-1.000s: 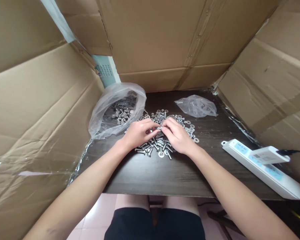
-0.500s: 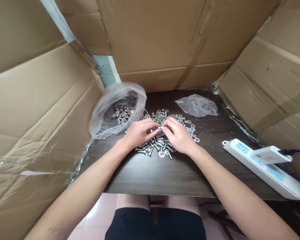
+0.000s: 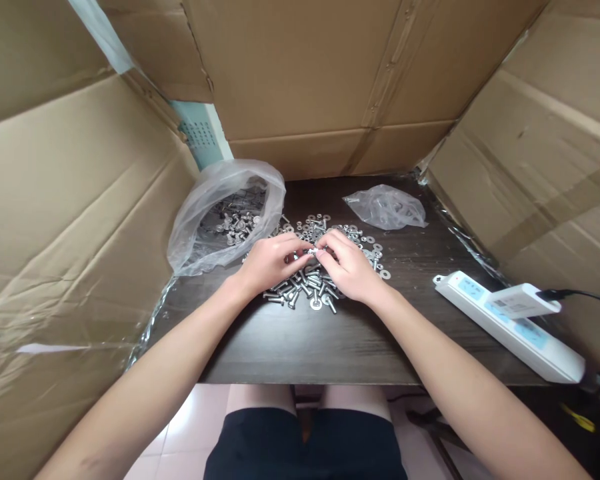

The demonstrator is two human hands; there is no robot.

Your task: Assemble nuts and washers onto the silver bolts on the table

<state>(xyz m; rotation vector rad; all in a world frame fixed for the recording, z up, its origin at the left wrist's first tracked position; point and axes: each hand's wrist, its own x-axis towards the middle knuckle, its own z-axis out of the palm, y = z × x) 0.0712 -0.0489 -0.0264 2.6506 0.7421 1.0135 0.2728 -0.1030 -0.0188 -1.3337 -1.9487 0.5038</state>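
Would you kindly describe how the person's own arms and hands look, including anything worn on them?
The left hand and right hand are bare, with no gloves or rings in sight. The left forearm and right forearm are uncovered too: no sleeve, watch or bracelet shows on either.

A white power strip (image 3: 511, 331)—adapter (image 3: 523, 302) plugged in—lies near a cardboard wall (image 3: 545, 153).

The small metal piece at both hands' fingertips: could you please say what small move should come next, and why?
I would suggest a gentle turn with the right hand while the left hand steadies the small metal piece, since the fingertips of both hands meet at it, with loose bolts close by. Its exact shape is too small to tell.
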